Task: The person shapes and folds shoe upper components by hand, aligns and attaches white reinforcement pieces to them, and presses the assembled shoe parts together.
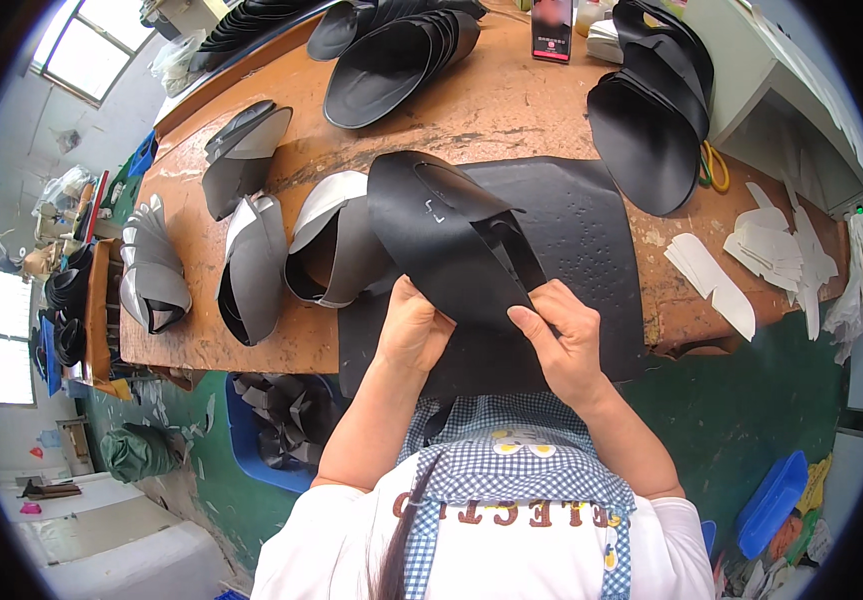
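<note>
Both hands hold a black leather shoe upper (431,235) above a black mat (576,235). The upper is curved into a loop, with small pale marks on its outer face. My left hand (416,325) is closed on its lower left edge, the fingertips partly hidden. At its lower right end, my right hand (563,335) pinches the edge between thumb and fingers. Just left of the held piece lies a grey, white-lined upper (336,240). Farther left are another grey upper (254,265) and a nested stack of grey uppers (154,265).
Stacks of black uppers (391,75) stand at the back, with more black uppers (646,130) at the right. Beside those are yellow handles (716,168) and white paper-like pattern pieces (711,280). A blue bin (246,455) with dark scraps sits below the table's front edge.
</note>
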The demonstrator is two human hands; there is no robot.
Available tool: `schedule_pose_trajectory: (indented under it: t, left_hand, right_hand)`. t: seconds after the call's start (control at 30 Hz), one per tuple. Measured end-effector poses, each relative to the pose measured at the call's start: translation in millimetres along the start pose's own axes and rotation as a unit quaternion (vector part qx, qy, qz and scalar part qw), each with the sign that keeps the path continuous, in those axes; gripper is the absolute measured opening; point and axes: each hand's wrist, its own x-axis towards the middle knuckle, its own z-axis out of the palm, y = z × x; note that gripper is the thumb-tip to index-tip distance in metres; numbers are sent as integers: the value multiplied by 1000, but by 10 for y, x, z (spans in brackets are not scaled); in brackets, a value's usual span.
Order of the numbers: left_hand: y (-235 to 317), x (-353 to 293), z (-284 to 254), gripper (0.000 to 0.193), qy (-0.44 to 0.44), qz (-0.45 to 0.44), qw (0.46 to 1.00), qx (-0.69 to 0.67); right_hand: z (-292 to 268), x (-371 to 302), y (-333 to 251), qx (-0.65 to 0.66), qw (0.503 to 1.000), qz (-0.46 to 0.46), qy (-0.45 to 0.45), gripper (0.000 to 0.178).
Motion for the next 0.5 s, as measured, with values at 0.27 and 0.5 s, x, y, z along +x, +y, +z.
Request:
schedule_pose_trajectory:
  t: [0.27,0.5]
  left_hand:
    - [107,8,150,48,30,-87,996,21]
    - [149,-51,-59,52,-26,-82,992,92]
  right_hand:
    - [-7,-4,21,-17,1000,-17,8,16]
    - [-57,30,-21,-16,1000,-21,13,14]
